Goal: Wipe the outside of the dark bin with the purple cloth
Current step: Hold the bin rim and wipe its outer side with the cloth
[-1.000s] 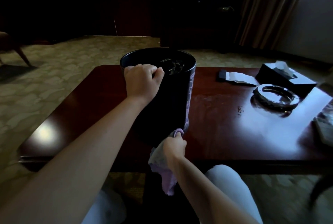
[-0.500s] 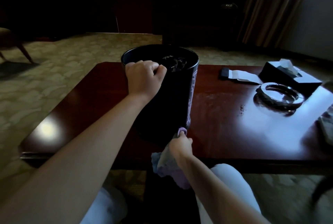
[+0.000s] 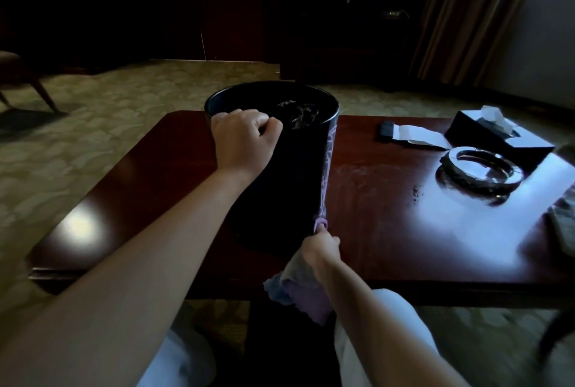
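The dark bin [image 3: 295, 175] stands upright on the reddish wooden table [image 3: 389, 231], near its front edge. My left hand [image 3: 242, 144] grips the bin's near left rim. My right hand [image 3: 320, 249] is shut on the purple cloth [image 3: 298, 290] and presses a bunched end of it against the bin's lower right side. The rest of the cloth hangs below my wrist, over the table's edge. Something dark and crumpled lies inside the bin.
On the right of the table are a round glass ashtray [image 3: 482, 172], a dark tissue box [image 3: 497, 134], a small dark object with white paper [image 3: 404, 133] and a grey item at the right edge [image 3: 563, 221]. A chair leg [image 3: 43, 94] stands far left on the carpet.
My right hand with the cloth has shifted slightly right and forward along the bin's base. My left hand has kept its hold on the rim.
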